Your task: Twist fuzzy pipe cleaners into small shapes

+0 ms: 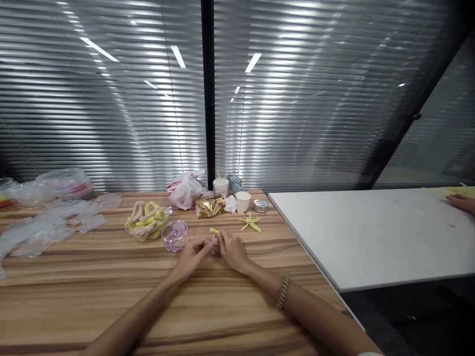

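Note:
Over the middle of the wooden table, my left hand [194, 253] and my right hand [230, 249] meet fingertip to fingertip. Between them is a short yellow pipe cleaner [214, 231], fuzzy and thick, its tip poking out above the fingers. Both hands are closed in a pinch around its lower part, which is mostly hidden. To the right behind my right hand lies a star-like yellow piece [250, 222] with several thin arms. Close to my left hand stands a clear round tub [175, 236] of small pink and purple bits.
A clear bowl [146, 221] holds yellow and beige fuzzy lengths. Behind are a white plastic bag [184, 191], gold packet [210, 206], paper cup [243, 202] and round tin [260, 205]. Plastic bags [55, 217] spread left. Another person's hand [462, 203] rests at the white table [374, 237].

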Demonstrator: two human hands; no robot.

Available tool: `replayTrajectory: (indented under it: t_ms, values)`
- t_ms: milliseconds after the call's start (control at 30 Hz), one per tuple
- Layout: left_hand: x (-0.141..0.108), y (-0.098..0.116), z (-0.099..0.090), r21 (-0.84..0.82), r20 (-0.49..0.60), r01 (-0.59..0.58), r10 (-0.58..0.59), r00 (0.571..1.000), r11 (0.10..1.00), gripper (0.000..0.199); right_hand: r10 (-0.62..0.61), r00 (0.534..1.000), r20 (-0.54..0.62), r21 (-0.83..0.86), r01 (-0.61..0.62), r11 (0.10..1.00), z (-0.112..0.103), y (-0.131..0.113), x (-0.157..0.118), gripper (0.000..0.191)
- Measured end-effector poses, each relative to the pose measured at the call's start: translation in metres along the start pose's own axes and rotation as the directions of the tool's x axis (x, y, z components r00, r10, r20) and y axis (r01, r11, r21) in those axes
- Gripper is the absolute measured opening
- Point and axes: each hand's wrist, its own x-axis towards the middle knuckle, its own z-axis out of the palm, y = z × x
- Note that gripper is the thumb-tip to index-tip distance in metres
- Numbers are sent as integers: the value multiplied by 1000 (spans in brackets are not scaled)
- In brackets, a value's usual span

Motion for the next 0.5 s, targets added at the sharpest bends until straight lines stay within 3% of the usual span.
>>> replayTrajectory:
  t_ms: [100, 200, 333, 500]
  values:
    - [4, -5, 0, -351, 27, 185, -187, 982, 918, 27, -55, 997, -60, 22, 57, 998, 6, 3, -1, 31]
    - [6, -10, 2, -620, 129, 329, -321, 938, 712, 24, -166, 978, -127, 46, 173, 984, 14, 9, -1, 30]
    - [5, -16, 0, -714, 220, 447, -434, 874, 539, 13, -389, 901, -194, 3, 397, 918, 23, 15, 1, 25]
    - [4, -21, -8, -697, 227, 473, -459, 859, 539, 11, -663, 733, -150, -143, 648, 748, 16, 23, 8, 19]
